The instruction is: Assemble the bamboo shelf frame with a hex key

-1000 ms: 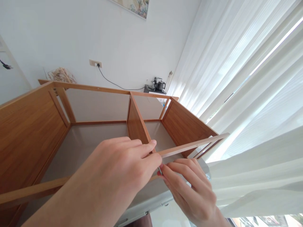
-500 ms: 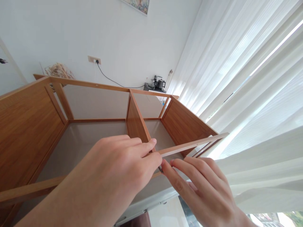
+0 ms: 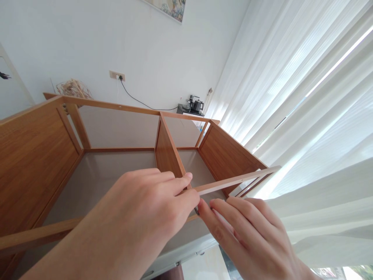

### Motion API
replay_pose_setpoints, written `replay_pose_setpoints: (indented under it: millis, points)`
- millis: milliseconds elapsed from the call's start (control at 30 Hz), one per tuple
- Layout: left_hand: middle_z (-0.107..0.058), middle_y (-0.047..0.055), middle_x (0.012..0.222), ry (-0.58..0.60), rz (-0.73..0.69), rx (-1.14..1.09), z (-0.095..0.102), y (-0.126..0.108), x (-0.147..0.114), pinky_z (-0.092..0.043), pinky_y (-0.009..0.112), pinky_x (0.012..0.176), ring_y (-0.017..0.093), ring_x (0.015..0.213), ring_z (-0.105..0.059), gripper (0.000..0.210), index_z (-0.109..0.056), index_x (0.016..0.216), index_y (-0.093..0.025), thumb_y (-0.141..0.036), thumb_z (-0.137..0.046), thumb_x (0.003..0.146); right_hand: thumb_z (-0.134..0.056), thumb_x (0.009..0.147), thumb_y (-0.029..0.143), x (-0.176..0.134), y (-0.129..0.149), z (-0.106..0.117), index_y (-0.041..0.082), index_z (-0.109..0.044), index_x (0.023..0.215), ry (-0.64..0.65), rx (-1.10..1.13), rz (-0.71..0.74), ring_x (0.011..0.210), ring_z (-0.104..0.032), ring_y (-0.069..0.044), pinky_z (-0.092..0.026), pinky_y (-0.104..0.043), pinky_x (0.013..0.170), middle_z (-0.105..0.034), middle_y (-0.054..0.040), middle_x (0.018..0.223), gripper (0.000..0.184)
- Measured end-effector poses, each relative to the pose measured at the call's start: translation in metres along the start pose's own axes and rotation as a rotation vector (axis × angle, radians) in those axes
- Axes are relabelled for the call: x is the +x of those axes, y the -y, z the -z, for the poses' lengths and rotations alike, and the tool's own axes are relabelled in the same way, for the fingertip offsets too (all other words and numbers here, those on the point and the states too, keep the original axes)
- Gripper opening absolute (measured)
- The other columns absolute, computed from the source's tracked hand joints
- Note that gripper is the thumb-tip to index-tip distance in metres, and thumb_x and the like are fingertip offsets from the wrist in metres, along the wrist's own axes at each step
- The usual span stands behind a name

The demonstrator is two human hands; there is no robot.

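A wooden cabinet frame (image 3: 140, 110) fills the middle of the view, with a centre divider (image 3: 169, 151) and brown side panels. Over the near end of the divider, where it meets the front rail (image 3: 233, 182), my left hand (image 3: 154, 206) is closed, its thumb and forefinger pressed on the wood. Just right of it and a bit lower, my right hand (image 3: 247, 233) has its fingers drawn together at the joint. A small, dark, bent metal piece (image 3: 196, 211), perhaps a hex key, shows at its fingertips. Most of that piece is hidden by the fingers.
White curtains (image 3: 305, 97) hang along the right. Against the back wall stand a black kettle (image 3: 197, 105) on a small stand and a wall socket (image 3: 117, 75) with a trailing cord. Dried straw-like stems (image 3: 74, 88) sit behind the left corner.
The view has tipped slightly. My left hand stays on the joint, while my right hand has shifted a little downward, its fingers still at the small metal piece.
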State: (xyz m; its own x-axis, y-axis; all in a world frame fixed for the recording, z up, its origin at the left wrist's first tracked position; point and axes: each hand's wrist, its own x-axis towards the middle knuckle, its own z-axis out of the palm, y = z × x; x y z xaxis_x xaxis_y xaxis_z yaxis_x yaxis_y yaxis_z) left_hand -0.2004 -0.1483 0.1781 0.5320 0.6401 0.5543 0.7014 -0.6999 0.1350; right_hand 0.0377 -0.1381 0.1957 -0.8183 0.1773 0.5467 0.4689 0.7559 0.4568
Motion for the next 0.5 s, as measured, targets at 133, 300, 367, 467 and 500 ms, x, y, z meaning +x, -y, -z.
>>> replay_pose_setpoints:
  millis: [133,300,367,467,500]
  points:
    - [-0.077,0.0,0.108,0.083,0.119,-0.032,0.007,-0.003,-0.005,-0.054,0.034,0.084,0.021,0.089,-0.072,0.036,-0.066,0.13,-0.032,-0.027,-0.068,0.094,-0.038,0.109,0.007,0.0,-0.002,0.001,0.01,-0.075,0.107,0.007,0.001,0.012,0.076,-0.069,-0.016,-0.048,-0.033,0.068,-0.078,-0.0063,0.087,0.037]
    - [-0.077,0.002,0.096,0.056,0.075,-0.058,0.011,-0.006,0.005,-0.052,0.033,0.074,0.021,0.078,-0.07,0.031,-0.07,0.118,-0.028,-0.044,-0.07,0.092,-0.037,0.11,0.009,-0.008,-0.002,-0.006,0.01,-0.072,0.113,0.033,0.135,-0.079,0.076,-0.066,-0.016,-0.048,-0.034,0.069,-0.076,-0.009,0.094,0.036]
    - [-0.078,0.004,0.094,0.013,0.027,-0.045,0.009,-0.006,0.009,-0.052,0.034,0.071,0.022,0.076,-0.071,0.039,-0.073,0.109,-0.026,-0.058,-0.072,0.087,-0.044,0.108,0.008,-0.012,0.0,-0.012,0.012,-0.072,0.113,0.007,0.229,-0.141,0.076,-0.063,-0.016,-0.047,-0.033,0.068,-0.074,-0.0076,0.094,0.029]
    - [-0.079,0.005,0.092,-0.008,0.002,-0.011,0.005,-0.004,0.01,-0.053,0.034,0.071,0.024,0.076,-0.073,0.043,-0.075,0.1,-0.025,-0.065,-0.072,0.084,-0.058,0.102,0.007,-0.015,0.003,-0.024,0.013,-0.071,0.107,-0.058,0.374,-0.222,0.074,-0.059,-0.014,-0.046,-0.03,0.066,-0.071,-0.0056,0.088,0.015]
    - [-0.079,0.006,0.092,-0.008,-0.006,-0.003,0.005,-0.003,0.01,-0.054,0.034,0.071,0.024,0.076,-0.073,0.043,-0.076,0.098,-0.025,-0.066,-0.071,0.085,-0.061,0.101,0.008,-0.015,0.004,-0.028,0.013,-0.071,0.104,-0.077,0.414,-0.24,0.073,-0.059,-0.014,-0.046,-0.029,0.066,-0.07,-0.0051,0.086,0.011]
